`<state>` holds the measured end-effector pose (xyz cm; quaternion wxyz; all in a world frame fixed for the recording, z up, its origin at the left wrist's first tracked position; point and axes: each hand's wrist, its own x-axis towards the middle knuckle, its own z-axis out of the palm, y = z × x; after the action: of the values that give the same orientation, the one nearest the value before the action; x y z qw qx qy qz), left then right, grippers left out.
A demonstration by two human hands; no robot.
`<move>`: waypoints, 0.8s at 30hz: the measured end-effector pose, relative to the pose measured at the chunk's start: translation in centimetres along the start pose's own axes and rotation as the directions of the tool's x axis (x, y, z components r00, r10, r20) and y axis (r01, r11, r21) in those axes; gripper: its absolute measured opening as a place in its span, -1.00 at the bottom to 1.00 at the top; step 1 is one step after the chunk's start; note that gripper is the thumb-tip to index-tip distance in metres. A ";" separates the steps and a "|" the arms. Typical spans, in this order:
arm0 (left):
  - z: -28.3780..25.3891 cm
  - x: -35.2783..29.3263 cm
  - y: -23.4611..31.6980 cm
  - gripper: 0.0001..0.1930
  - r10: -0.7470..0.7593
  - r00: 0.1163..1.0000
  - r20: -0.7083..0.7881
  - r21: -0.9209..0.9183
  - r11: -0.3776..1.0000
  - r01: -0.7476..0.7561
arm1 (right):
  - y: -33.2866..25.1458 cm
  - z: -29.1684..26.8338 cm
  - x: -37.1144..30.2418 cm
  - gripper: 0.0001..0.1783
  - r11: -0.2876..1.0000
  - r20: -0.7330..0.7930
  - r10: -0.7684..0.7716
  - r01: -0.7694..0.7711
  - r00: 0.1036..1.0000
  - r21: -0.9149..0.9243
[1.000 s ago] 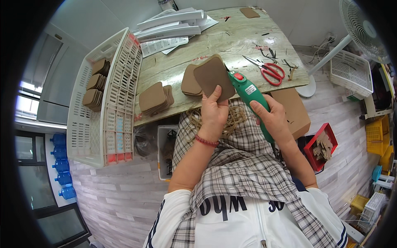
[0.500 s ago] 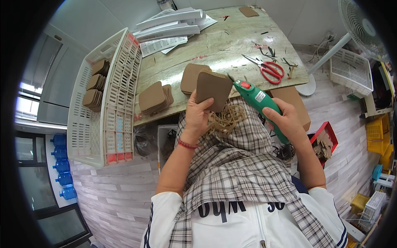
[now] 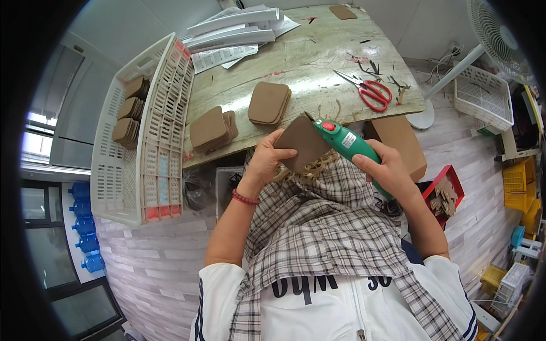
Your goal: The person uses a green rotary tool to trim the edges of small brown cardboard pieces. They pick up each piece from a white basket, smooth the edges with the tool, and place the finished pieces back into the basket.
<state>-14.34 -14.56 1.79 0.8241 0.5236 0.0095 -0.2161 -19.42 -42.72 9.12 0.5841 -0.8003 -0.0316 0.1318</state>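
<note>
A brown, round-cornered flat piece (image 3: 304,142) is pinched in my left hand (image 3: 267,162), thumb on its face. My right hand (image 3: 389,170) wraps round a green handheld electric cutter (image 3: 348,142) with a red switch. The tool's dark tip meets the upper right edge of the piece. Thin tan trimmings (image 3: 310,169) lie in a tangle on my checked apron just below. Two stacks of similar brown pieces rest at the table's near edge, one (image 3: 269,103) beyond my left hand and another (image 3: 211,131) farther left.
Red-handled scissors (image 3: 372,94) and dark scraps lie on the table's (image 3: 239,85) right part. Rolled papers (image 3: 236,31) occupy the back left. A white plastic crate (image 3: 162,142) with more brown pieces stands left. At right are a red box of scraps (image 3: 446,196) and a fan (image 3: 500,42).
The held piece has turned and come slightly lower, away from the stack behind it. The cutter has shifted left and down a little, staying at the piece's edge.
</note>
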 end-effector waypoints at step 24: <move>-3.0 -1.1 3.0 -0.81 0.172 0.980 -0.103 0.205 0.967 -0.148 | 0.2 -0.6 -0.5 -0.57 0.985 0.220 0.154 -0.168 0.963 0.048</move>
<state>-13.58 -10.56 3.26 0.7810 0.6135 -0.0047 -0.1169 -19.80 -43.45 9.16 0.5907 -0.7614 -0.0252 0.2659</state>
